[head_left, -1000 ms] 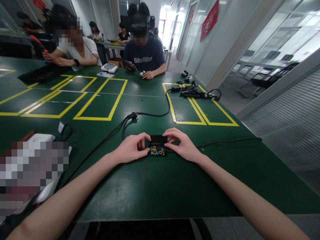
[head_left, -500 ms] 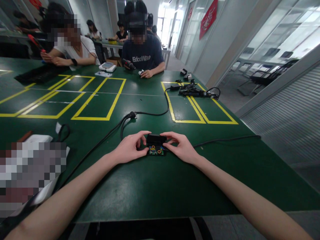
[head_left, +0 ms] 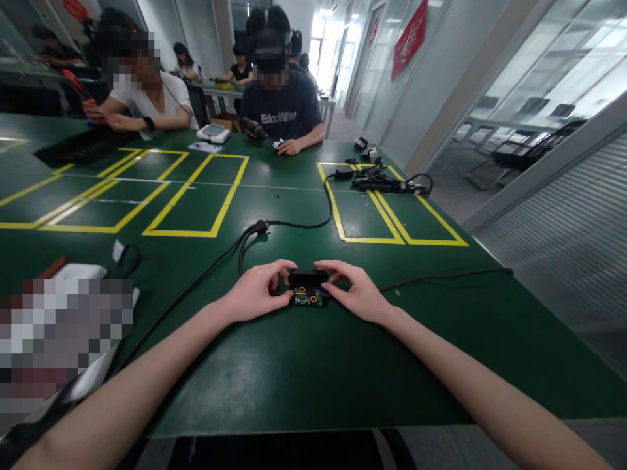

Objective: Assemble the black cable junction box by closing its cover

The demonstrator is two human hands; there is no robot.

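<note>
Together, my left hand [head_left: 262, 289] at nine o'clock and right hand [head_left: 353, 290] at three grip the cover [head_left: 308, 277]; the board [head_left: 307, 297] shows at its six.

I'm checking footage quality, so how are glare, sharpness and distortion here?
Head view: pale glare on the green table; head view: washed-out window far back; head view: circuit board too small for crisp detail; head view: scene looks stretched towards edges.

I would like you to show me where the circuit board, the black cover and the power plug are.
Circuit board [head_left: 308, 297], head view: middle of its component side.
Black cover [head_left: 308, 277], head view: middle of its visible face.
Power plug [head_left: 260, 226], head view: middle of its black body.
</note>
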